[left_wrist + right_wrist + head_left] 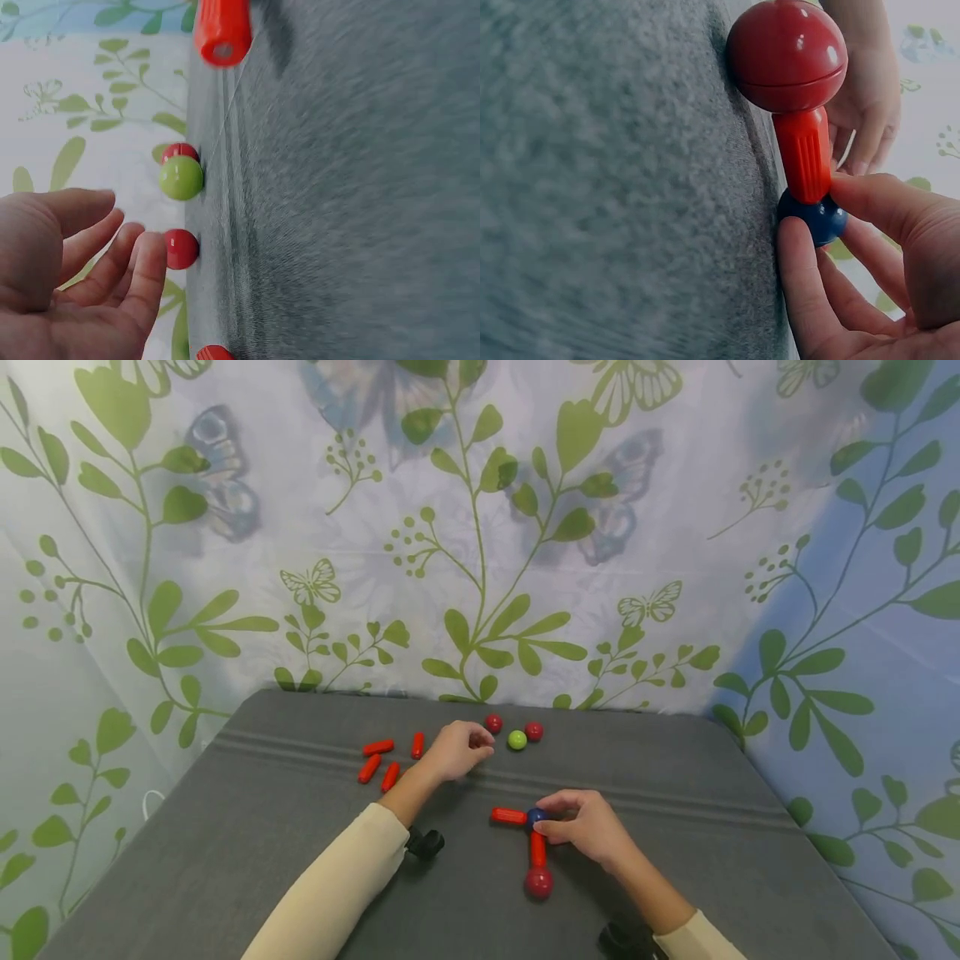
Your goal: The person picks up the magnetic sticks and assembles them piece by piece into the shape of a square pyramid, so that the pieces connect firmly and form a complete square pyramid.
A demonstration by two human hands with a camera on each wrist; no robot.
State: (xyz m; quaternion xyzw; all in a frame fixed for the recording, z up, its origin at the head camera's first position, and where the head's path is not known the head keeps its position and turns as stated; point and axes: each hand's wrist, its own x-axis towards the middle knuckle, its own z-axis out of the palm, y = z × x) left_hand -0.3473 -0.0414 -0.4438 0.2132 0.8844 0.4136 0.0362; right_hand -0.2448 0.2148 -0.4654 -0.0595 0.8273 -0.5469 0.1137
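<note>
My right hand (583, 827) pinches a dark blue ball (817, 221) between thumb and fingers, low over the grey table. Two red rods join at this ball: one rod (509, 816) points left, and the other rod (537, 850) runs toward me to a larger dark red ball (538, 882). Farther back, my left hand (459, 750) hovers with loosely bent fingers and holds nothing. In the left wrist view its fingertips overlap the edge of a small red ball (182, 249). A lime green ball (181, 178) sits nearby, partly covering another red ball (180, 151).
Several loose red rods, among them one rod (378, 747), lie on the table's left side, beside my left forearm. Behind the far edge of the grey table (675, 777) hangs a leaf-and-butterfly patterned curtain (480, 527). Black wrist gear (426, 843) sticks out below my left sleeve.
</note>
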